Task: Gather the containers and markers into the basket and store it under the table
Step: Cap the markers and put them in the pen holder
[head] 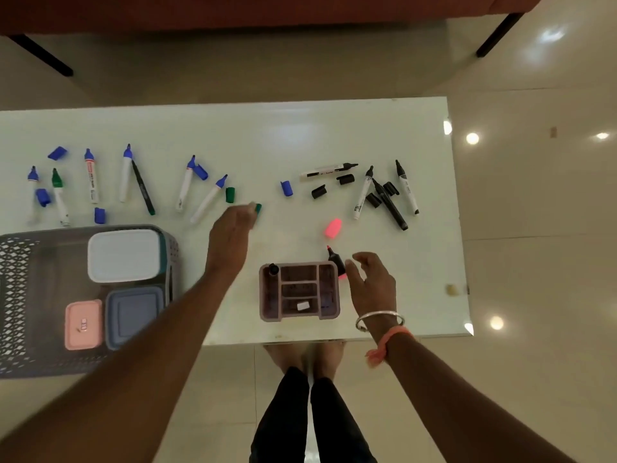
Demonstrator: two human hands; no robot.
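Observation:
A grey lattice basket (16, 282) at the table's left front holds a white box (123, 255), a blue-grey box (133, 315) and a small pink box (83, 324). Uncapped markers and loose caps lie across the far half of the table: blue ones (125, 175) at left, black ones (387, 202) at right. My left hand (230, 238) pinches a green cap (257, 208). My right hand (370, 282) hovers with spread fingers beside an uncapped pink highlighter (335, 260), which leans on a mauve divided organizer (298, 290). The pink cap (333, 227) lies just beyond.
The white table (334, 135) ends at right around x 1400 and at the front just past the organizer. My feet (303, 355) stand under its front edge. Beyond the table are a red-brown piece of furniture with black legs (40, 55) and glossy floor tiles.

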